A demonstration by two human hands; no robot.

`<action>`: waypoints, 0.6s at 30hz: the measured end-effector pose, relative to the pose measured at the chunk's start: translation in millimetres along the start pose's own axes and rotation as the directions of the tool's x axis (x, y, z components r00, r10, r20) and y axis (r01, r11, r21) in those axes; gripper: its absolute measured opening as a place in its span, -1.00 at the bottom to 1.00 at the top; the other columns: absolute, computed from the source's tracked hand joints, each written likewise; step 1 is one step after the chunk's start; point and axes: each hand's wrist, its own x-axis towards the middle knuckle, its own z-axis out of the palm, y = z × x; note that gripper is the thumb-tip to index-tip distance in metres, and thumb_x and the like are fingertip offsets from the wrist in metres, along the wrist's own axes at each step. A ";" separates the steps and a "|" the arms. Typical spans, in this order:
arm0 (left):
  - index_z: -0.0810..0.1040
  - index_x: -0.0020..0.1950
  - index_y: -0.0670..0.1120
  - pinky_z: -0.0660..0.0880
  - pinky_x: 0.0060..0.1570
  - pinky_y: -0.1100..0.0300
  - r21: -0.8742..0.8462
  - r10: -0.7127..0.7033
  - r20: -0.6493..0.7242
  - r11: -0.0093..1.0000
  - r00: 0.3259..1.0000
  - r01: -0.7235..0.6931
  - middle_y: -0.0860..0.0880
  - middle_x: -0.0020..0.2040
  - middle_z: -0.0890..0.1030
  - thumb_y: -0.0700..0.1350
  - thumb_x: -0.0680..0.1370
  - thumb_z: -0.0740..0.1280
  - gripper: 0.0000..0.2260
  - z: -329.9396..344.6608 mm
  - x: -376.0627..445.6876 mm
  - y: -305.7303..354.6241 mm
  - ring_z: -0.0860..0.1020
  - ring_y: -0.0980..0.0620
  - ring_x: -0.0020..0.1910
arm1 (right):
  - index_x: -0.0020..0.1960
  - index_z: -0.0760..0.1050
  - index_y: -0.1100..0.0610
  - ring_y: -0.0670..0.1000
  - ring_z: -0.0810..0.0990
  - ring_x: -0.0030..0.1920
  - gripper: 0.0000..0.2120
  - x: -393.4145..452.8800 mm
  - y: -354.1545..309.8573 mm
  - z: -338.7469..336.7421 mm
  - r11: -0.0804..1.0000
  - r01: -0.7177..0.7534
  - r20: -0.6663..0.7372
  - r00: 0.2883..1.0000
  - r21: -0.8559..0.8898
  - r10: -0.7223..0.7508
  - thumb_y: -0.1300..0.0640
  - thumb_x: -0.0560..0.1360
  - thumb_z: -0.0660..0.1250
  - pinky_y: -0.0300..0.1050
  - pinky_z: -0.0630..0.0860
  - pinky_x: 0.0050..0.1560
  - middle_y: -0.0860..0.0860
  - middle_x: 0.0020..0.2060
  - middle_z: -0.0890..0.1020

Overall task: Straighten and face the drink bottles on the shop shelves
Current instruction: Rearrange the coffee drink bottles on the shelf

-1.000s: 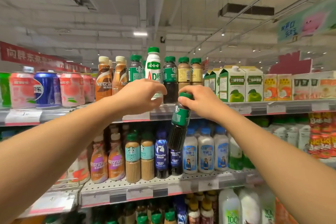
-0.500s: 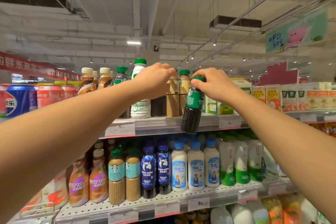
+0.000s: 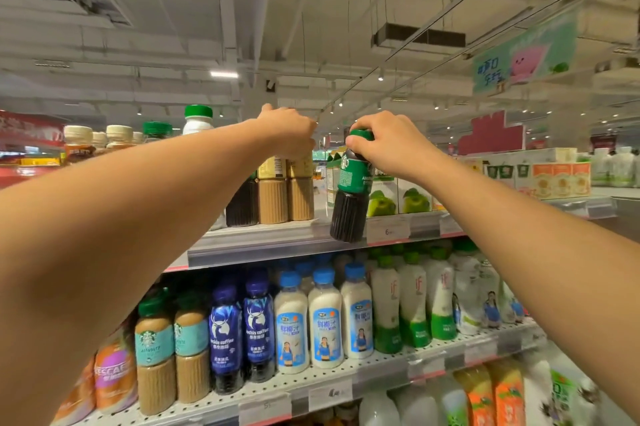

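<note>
My right hand [image 3: 388, 145] grips the green cap of a dark Starbucks coffee bottle [image 3: 349, 197] and holds it in the air, tilted, in front of the top shelf's edge [image 3: 263, 245]. My left hand [image 3: 289, 135] reaches over the tops of the beige coffee bottles [image 3: 287, 197] on the top shelf; its fingers curl down behind them, and what they hold is hidden. A dark bottle [image 3: 242, 204] stands just left of the beige ones. A white bottle with a green cap [image 3: 198, 119] rises behind my left forearm.
Green apple juice cartons [image 3: 398, 197] stand right of the held bottle, orange cartons [image 3: 557, 180] further right. The lower shelf [image 3: 346, 377] carries Starbucks, blue Luckin coffee [image 3: 239, 332] and white coconut milk bottles [image 3: 325, 325]. Nescafe bottles [image 3: 78, 143] sit top left.
The view has tilted up and closer. My right hand has lifted the dark Starbucks bottle up to the top shelf level. My left hand has moved onto the tops of the beige bottles.
</note>
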 end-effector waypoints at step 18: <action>0.59 0.29 -0.06 0.54 0.10 0.11 -0.496 -0.045 -0.254 0.864 0.966 -0.090 -0.07 0.28 0.59 -0.17 0.65 0.29 -0.77 -33.0 -44.0 -2.5 0.57 -0.07 0.19 | 0.31 0.57 0.12 0.10 0.53 0.16 -0.69 22.0 15.1 -2.5 0.997 0.028 -0.126 0.992 0.069 -0.020 0.00 0.65 0.26 -0.06 0.38 0.07 0.10 0.17 0.65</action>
